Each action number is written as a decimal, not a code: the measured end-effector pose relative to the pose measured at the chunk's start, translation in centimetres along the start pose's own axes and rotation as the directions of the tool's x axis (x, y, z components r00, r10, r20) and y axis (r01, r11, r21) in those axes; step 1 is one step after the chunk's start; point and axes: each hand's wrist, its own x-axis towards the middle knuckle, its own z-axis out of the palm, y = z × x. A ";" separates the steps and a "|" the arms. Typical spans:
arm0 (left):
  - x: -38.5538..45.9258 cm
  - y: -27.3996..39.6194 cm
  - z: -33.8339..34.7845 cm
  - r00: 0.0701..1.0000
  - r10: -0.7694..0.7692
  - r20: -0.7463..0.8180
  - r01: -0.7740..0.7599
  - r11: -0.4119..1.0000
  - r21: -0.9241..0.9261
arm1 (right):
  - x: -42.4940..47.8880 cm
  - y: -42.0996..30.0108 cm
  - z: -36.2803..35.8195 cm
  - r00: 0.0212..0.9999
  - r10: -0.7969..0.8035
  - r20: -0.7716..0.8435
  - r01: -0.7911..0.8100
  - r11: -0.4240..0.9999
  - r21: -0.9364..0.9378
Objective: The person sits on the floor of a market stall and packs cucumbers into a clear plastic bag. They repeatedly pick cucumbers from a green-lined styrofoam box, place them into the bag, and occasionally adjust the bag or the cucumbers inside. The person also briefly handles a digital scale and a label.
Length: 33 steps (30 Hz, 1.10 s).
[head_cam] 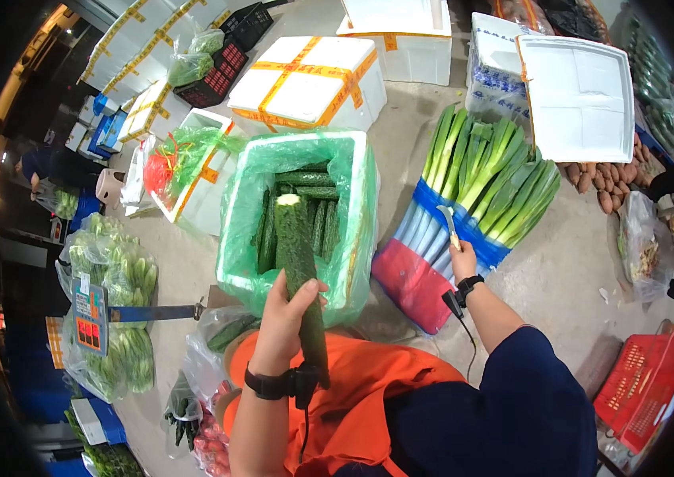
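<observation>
My left hand (282,319) grips a long, bumpy dark green cucumber (298,256), held at a tilt above the front of an open foam box. The cucumber's far end is cut flat and shows pale flesh. A small curved knife (449,223) with a light handle is in my right hand (463,262), its blade pointing away from me over bundled leeks. Green plastic film lines the foam box (232,238), and several more cucumbers (307,179) lie inside, partly hidden by the one I hold. Dark bands with cables are on both my wrists.
Leeks (480,179) in blue and red wrapping lie right of the box. A taped foam box (307,77) stands beyond. At left, a scale display (91,319) stands before bagged greens (113,256). A red basket (638,381) sits at lower right, sweet potatoes (605,179) farther up.
</observation>
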 end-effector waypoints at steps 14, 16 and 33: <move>-0.7 -1.6 -2.1 0.997 -0.013 -0.075 0.000 0.985 -0.171 | -1.4 0.1 -0.2 0.983 0.041 0.179 -0.042 0.999 -0.002; -0.8 -1.8 -2.2 0.996 -0.027 -0.080 0.012 0.984 -0.180 | -0.2 -1.2 0.3 0.994 -0.107 -0.002 0.105 0.975 -0.196; -0.5 -1.9 -6.9 0.978 0.051 -0.204 -0.146 0.861 -0.487 | -8.8 -14.3 4.2 0.749 -0.226 0.623 0.096 0.967 0.236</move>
